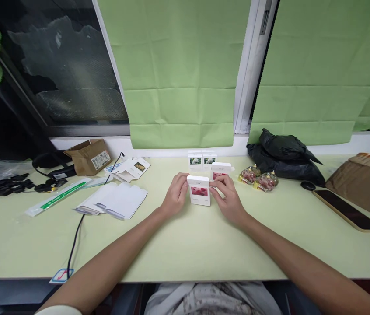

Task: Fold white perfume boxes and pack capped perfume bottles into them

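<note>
A small white box with a pink flower picture [199, 190] stands upright on the pale green table [185, 245], in the middle. My left hand [176, 195] grips its left side with curled fingers. My right hand [226, 197] pinches its right side and top corner. Just behind it stands another white box with a pink picture [221, 169]. Two white boxes with green pictures [202, 160] stand side by side further back, near the window sill.
Flat white packaging sheets [116, 200] and folded cartons [130, 168] lie left of the boxes, with a black cable [75, 238]. Two small glass bottles [259, 177], a black bag [283, 157], a phone [347, 210] and a brown parcel [365, 181] lie right. A cardboard box [89, 156] sits far left.
</note>
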`<state>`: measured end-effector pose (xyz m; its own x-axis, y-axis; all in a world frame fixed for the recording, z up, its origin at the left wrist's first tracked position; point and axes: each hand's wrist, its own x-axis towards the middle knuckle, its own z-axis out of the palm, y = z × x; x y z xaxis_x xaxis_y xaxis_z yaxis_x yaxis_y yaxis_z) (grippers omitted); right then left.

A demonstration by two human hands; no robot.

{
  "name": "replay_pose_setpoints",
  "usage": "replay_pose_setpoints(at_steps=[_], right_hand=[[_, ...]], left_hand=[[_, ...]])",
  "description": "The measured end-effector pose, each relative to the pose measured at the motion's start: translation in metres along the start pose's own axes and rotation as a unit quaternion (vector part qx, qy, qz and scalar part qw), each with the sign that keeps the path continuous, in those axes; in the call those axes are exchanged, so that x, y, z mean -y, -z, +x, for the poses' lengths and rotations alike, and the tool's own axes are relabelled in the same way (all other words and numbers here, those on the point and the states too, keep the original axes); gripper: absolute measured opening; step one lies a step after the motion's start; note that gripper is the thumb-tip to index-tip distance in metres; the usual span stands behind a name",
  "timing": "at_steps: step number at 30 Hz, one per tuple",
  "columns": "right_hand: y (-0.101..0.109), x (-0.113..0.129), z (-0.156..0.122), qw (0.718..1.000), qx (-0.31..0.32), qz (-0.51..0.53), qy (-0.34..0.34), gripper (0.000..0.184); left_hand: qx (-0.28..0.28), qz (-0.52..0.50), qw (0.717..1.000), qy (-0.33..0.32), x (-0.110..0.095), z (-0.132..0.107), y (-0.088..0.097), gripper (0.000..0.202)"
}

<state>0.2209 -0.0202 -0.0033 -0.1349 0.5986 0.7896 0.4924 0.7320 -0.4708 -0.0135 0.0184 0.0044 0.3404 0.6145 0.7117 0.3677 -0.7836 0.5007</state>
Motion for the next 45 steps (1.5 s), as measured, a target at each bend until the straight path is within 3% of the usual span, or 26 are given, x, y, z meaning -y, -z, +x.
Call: replay_pose_setpoints(at_steps=[3,7,11,22,32,45], right_hand=[[0.000,-0.002,0.000,1.000,0.002,0.001,0.000,0.018],[-0.001,-0.003,0.000,1.000,-0.001,-0.013,0.011,0.018],[0.001,-0.003,0.001,1.000,0.007,-0.020,0.018,0.021],[0.006,-0.007,0.004,0.998,0.013,0.055,-0.024,0.026],[0.002,-0.003,0.003,0.999,0.018,0.027,-0.027,0.009],[0.000,0.002,0.002,1.000,0.017,-0.011,0.016,0.009]], left_hand=[[0.003,-0.013,1.000,-0.005,-0.002,0.001,0.001,0.030],[-0.006,-0.095,0.994,0.045,-0.004,0.005,0.003,0.040],[-0.011,-0.108,0.992,0.069,-0.005,0.008,0.006,0.041],[0.068,-0.057,0.996,0.009,-0.004,0.008,0.012,0.022],[0.056,0.035,0.997,-0.047,-0.010,0.000,0.004,0.016],[0.044,0.130,0.986,-0.098,-0.005,-0.004,-0.003,0.021]])
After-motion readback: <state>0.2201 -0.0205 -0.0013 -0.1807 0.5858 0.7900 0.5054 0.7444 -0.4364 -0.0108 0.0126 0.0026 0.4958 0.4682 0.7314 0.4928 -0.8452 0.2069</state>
